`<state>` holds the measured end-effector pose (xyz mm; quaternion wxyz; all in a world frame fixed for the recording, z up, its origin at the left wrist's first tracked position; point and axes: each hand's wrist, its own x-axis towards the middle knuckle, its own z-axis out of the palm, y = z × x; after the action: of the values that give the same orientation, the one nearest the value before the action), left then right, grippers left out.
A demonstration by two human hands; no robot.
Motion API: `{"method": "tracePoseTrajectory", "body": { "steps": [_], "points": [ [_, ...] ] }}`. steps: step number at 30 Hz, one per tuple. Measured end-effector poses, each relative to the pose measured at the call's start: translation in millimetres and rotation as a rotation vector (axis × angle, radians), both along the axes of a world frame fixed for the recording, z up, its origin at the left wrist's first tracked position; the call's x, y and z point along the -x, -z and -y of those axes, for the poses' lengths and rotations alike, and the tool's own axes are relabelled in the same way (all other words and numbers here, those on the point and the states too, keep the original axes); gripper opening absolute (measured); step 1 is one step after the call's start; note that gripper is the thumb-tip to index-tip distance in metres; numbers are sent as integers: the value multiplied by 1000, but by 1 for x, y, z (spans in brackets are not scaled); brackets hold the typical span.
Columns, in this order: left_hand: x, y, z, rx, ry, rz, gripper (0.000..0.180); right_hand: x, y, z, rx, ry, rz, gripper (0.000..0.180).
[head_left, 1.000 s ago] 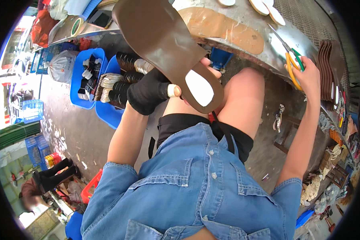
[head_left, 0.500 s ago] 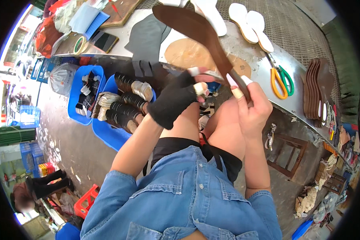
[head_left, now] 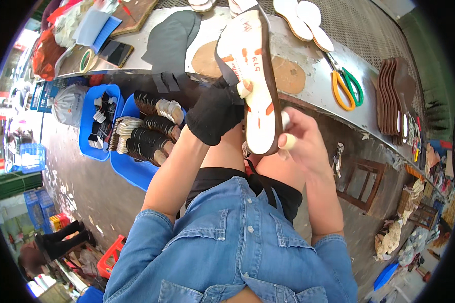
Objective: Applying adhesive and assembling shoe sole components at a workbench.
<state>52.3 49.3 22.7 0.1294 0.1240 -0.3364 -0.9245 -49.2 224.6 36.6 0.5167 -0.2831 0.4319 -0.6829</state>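
My left hand [head_left: 215,113], in a black fingerless glove, is closed on a sandal insole [head_left: 255,76] held above my lap. The insole's pale underside with red markings and slots faces up, and a dark brown rim runs along its side. Pale tape wraps the left thumb, which presses on the underside. My right hand [head_left: 308,139] is beside the heel end, its taped thumb and finger bent and apart. One fingertip is right at the brown rim; whether it touches, I cannot tell. On the metal-topped table [head_left: 326,83] behind, tan sole-shaped pieces [head_left: 289,76] lie flat.
Scissors [head_left: 346,88] with orange and green handles and stacked brown insoles [head_left: 393,101] lie on the right. White soles [head_left: 308,22] and grey cut pieces [head_left: 172,40] lie farther back. Blue bins [head_left: 93,101] with stacked shoe parts stand at left; a wooden stool [head_left: 361,184] is below right.
The insole has been turned over from its brown face to its pale underside. My left hand has taken hold of it, and my right hand has let go of the heel end.
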Motion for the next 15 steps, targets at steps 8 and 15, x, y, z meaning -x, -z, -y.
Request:
{"method": "tracePoseTrajectory", "body": {
  "steps": [8, 15],
  "points": [
    [0, 7, -8, 94, 26, 67, 37, 14, -12, 38, -125, 355, -246, 20],
    [-5, 15, -3, 317, -71, 51, 32, 0, 4, 18, -188, 156, -329, 15]
  ]
}}
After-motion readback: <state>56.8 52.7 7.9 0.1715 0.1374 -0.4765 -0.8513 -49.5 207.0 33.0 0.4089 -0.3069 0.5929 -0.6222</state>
